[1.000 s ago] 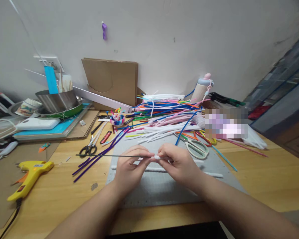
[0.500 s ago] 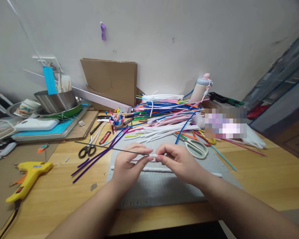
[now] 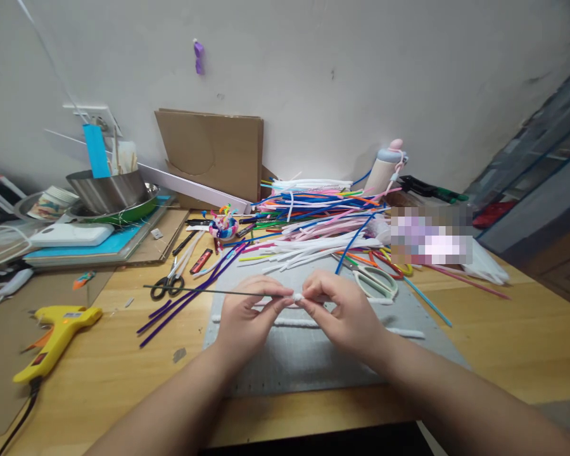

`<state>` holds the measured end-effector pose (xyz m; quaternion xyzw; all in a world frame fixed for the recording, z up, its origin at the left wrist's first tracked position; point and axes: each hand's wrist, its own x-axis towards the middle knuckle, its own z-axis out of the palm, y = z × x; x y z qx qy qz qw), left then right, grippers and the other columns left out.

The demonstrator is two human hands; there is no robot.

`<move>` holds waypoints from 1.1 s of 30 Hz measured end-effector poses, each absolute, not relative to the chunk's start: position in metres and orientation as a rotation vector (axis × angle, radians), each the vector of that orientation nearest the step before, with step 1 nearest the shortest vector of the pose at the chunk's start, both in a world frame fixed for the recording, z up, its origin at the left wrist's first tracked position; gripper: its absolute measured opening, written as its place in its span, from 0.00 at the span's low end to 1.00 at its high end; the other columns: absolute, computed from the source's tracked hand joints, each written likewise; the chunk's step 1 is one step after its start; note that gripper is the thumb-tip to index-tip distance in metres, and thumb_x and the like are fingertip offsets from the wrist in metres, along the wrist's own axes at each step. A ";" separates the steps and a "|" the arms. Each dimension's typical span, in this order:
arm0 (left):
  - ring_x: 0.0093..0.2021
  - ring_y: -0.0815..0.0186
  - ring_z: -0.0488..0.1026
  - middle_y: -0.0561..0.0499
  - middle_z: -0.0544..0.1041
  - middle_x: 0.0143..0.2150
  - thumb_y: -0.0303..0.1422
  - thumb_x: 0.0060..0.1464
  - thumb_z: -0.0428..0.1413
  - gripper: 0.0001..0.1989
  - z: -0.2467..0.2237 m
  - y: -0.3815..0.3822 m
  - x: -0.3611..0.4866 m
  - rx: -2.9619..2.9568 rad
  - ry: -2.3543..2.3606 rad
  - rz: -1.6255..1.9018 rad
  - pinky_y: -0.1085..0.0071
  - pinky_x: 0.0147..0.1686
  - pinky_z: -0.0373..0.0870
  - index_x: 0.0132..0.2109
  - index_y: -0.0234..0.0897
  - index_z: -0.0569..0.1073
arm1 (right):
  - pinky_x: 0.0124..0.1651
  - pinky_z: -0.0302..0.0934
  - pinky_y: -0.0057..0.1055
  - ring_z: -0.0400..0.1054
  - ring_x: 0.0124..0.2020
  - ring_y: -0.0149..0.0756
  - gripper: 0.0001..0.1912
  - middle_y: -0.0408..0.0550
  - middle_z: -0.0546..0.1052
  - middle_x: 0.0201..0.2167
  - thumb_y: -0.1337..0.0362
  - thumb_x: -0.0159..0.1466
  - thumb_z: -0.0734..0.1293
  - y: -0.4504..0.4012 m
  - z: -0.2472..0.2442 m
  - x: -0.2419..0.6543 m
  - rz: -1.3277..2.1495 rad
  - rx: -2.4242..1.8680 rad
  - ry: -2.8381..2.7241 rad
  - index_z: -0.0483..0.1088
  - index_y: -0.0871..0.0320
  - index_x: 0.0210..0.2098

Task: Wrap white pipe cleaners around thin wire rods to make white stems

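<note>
My left hand point(image 3: 246, 320) pinches a thin dark rod point(image 3: 194, 291) between thumb and fingers; its long end sticks out to the left. At the rod's right end sits a small white fuzzy coil point(image 3: 297, 297) of pipe cleaner. My right hand point(image 3: 344, 313) pinches that white pipe cleaner, thumb and forefinger closed at the coil. Both hands meet just above the grey cutting mat point(image 3: 308, 367). Beneath them a long white pipe cleaner point(image 3: 292, 323) lies across the mat, with another white length partly hidden behind my hands.
Behind the mat lies a heap of coloured pipe cleaners point(image 3: 323, 206). Green-handled scissors point(image 3: 376, 282) rest at right, black-handled scissors point(image 3: 167, 288) and purple pipe cleaners point(image 3: 185, 310) at left. A yellow glue gun point(image 3: 57, 339) lies far left. A bottle point(image 3: 381, 174) stands at the back.
The rod has swung nearer to level, its left end dropping. The white coil now looks shorter and rounder, and my fingertips are closer around it.
</note>
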<state>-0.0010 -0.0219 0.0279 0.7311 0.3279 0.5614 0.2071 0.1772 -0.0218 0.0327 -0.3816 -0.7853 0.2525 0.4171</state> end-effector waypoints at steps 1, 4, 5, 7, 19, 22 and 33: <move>0.32 0.66 0.74 0.50 0.77 0.29 0.25 0.49 0.60 0.05 0.029 -0.022 -0.001 2.032 0.906 1.565 0.69 0.34 0.71 0.34 0.37 0.76 | 0.29 0.55 0.27 0.62 0.26 0.30 0.06 0.44 0.69 0.26 0.64 0.62 0.64 -0.022 0.033 0.178 0.628 -0.963 -2.000 0.64 0.58 0.29; 0.32 0.66 0.74 0.51 0.77 0.29 0.23 0.49 0.59 0.05 0.030 -0.022 -0.003 2.023 0.863 1.559 0.69 0.34 0.70 0.34 0.37 0.76 | 0.32 0.57 0.26 0.64 0.30 0.31 0.06 0.45 0.72 0.31 0.62 0.63 0.63 -0.020 0.038 0.181 0.683 -0.971 -2.080 0.67 0.58 0.38; 0.32 0.66 0.74 0.51 0.77 0.29 0.23 0.50 0.59 0.06 0.031 -0.022 -0.004 2.027 0.848 1.549 0.69 0.34 0.70 0.34 0.37 0.76 | 0.34 0.57 0.27 0.65 0.33 0.31 0.08 0.45 0.72 0.33 0.62 0.64 0.61 -0.020 0.040 0.182 0.716 -0.960 -2.102 0.67 0.57 0.41; 0.32 0.66 0.74 0.50 0.78 0.29 0.23 0.50 0.58 0.06 0.031 -0.021 -0.004 2.042 0.820 1.517 0.68 0.35 0.70 0.34 0.38 0.76 | 0.37 0.58 0.27 0.66 0.35 0.32 0.10 0.46 0.73 0.34 0.63 0.66 0.58 -0.018 0.044 0.184 0.814 -0.927 -2.145 0.68 0.58 0.41; 0.34 0.65 0.75 0.49 0.78 0.32 0.27 0.47 0.61 0.07 0.029 -0.020 -0.002 2.038 0.921 1.511 0.69 0.36 0.71 0.37 0.37 0.76 | 0.30 0.57 0.25 0.62 0.28 0.29 0.07 0.43 0.70 0.25 0.63 0.62 0.63 -0.016 0.047 0.181 1.134 -0.987 -1.915 0.68 0.60 0.29; 0.34 0.65 0.75 0.49 0.79 0.32 0.27 0.47 0.61 0.07 0.030 -0.021 -0.002 2.031 0.941 1.501 0.69 0.36 0.72 0.37 0.37 0.76 | 0.31 0.57 0.26 0.63 0.29 0.31 0.07 0.44 0.70 0.26 0.64 0.61 0.64 -0.015 0.044 0.181 1.056 -0.988 -1.895 0.66 0.59 0.28; 0.32 0.66 0.75 0.50 0.79 0.30 0.25 0.49 0.60 0.04 0.025 -0.023 -0.001 1.973 0.918 1.499 0.69 0.34 0.72 0.34 0.37 0.77 | 0.33 0.58 0.28 0.64 0.30 0.31 0.04 0.45 0.70 0.28 0.65 0.61 0.64 -0.020 0.034 0.178 0.744 -0.875 -1.995 0.65 0.58 0.30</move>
